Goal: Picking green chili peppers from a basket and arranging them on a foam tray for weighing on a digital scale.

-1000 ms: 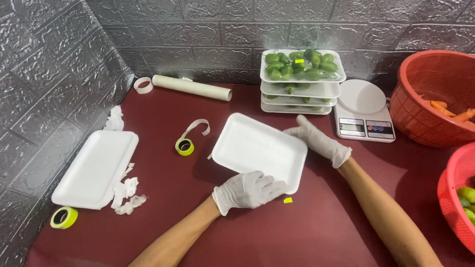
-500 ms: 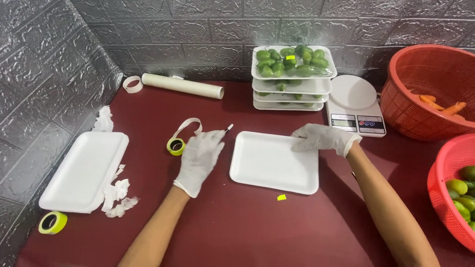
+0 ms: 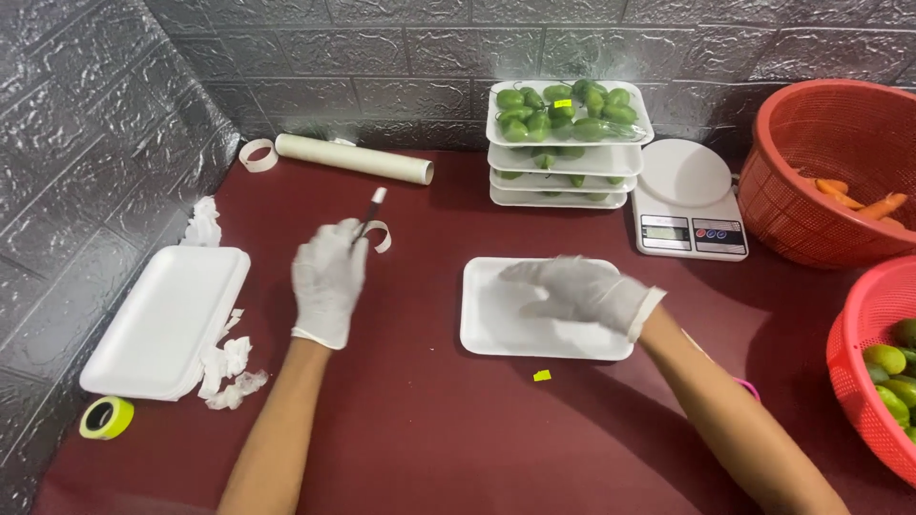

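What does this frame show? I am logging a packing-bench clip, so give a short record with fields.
left hand: gloved left hand lifts a loop of tape strip
right hand: gloved right hand rests flat on the white rectangular foam tray
behind: stack of white trays of green peppers, white digital scale
right edge: red plastic baskets
left edge: spare white foam trays, yellow tape roll

A foam tray lay mid-table under the right hand, the scale behind it, stacked trays left of the scale.
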